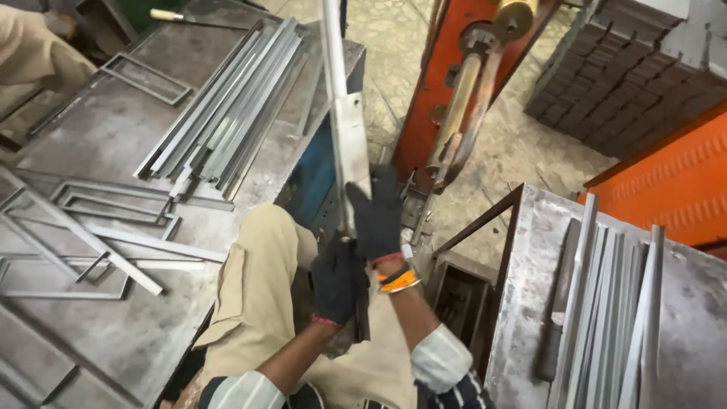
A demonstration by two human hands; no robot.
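A long grey metal bar (344, 113) with a flat plate fixed to it stands almost upright in the middle of the view. My right hand (376, 216), in a dark glove, grips the bar just below the plate. My left hand (334, 280), also gloved, holds the bar lower down, close above my knee. An orange and black band sits on my right wrist. The bar's lower end is hidden behind my hands and leg.
A steel table (91, 333) at left carries a bundle of flat strips (227, 106) and welded rectangular frames (113, 201). A second table (530, 303) at right holds more strips (613, 318). An orange machine (435, 83) with brass arms stands ahead. Another person's sleeve (34, 45) shows top left.
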